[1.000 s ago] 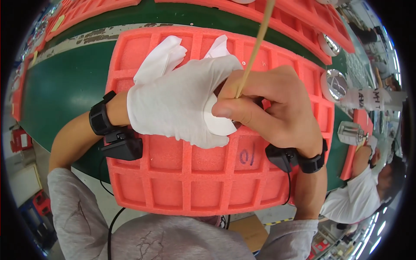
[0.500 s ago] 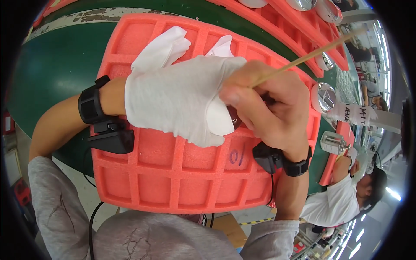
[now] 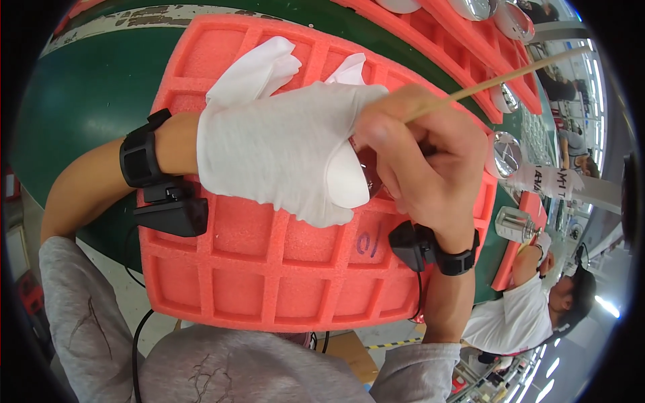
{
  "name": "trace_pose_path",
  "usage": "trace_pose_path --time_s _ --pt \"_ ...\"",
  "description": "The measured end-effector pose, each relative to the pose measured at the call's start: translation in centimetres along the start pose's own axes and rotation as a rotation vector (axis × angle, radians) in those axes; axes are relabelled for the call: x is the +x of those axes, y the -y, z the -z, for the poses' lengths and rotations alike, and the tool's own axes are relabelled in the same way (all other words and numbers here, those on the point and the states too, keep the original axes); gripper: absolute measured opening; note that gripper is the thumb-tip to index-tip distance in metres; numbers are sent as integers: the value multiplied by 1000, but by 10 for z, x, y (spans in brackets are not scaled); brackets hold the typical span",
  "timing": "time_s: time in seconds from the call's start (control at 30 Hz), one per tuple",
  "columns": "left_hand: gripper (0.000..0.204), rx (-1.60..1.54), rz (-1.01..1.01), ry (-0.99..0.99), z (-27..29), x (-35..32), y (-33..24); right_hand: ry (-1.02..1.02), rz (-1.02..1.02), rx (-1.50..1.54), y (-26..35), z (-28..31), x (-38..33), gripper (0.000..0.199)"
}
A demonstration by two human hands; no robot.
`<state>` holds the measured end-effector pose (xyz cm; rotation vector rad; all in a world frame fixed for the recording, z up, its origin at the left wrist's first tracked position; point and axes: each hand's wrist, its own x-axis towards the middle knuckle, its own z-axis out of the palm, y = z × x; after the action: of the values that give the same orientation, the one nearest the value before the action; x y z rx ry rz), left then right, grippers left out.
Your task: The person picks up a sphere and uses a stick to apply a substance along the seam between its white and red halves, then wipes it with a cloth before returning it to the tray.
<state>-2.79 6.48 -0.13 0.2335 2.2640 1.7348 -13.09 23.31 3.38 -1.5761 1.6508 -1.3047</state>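
My left hand (image 3: 275, 151) wears a white cloth glove, and its fingers curl closed in front of me. A smooth white oval patch (image 3: 348, 181) shows at the thumb side. Just beyond it, a sliver of a shiny, dark reddish piece (image 3: 369, 176) appears between my hands; the rest is hidden. Bare and bent over that spot, my right hand (image 3: 430, 158) pinches a thin wooden stick (image 3: 500, 82). The stick's long end slants up to the right, while its lower end is lost behind my fingers.
Under my hands lies a red foam tray (image 3: 238, 295) with square pockets, holding crumpled white cloth (image 3: 252, 70). More foam trays with mirror-like domes (image 3: 506, 153) stand at upper right. A clear bottle (image 3: 516, 225) and another person (image 3: 521, 312) are on the right. The table (image 3: 80, 121) is green.
Both hands have shifted slightly to the right. The stick has moved right with my right hand and its far end reaches further out; the left hand's closed hold looks the same.
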Motion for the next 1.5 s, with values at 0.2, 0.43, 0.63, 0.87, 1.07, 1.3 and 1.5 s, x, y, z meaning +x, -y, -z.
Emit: trace_pose_path --time_s 0.2,0.43,0.63,0.87,1.07,1.3,1.5 --pt "40 114 34 -39 2 -6 -7 77 25 -59 -2 0 3 7" --pt "48 257 -18 -61 1 -5 -8 -14 -54 -51 -2 6 -5 11" --pt "59 441 -65 -114 4 -11 -19 -162 -29 297 -18 1 -27 15" --pt "63 196 -102 -77 2 -13 -5 -340 -163 536 -28 2 -29 29" --pt "50 112 -374 -139 -3 -3 7 -373 -146 520 -23 0 -29 30" --pt "32 -22 -205 -66 3 -6 -4 -378 -169 477 -26 -2 -28 31" --pt "20 271 -238 -121 12 -4 -2 -522 -130 366 -23 3 -27 27"
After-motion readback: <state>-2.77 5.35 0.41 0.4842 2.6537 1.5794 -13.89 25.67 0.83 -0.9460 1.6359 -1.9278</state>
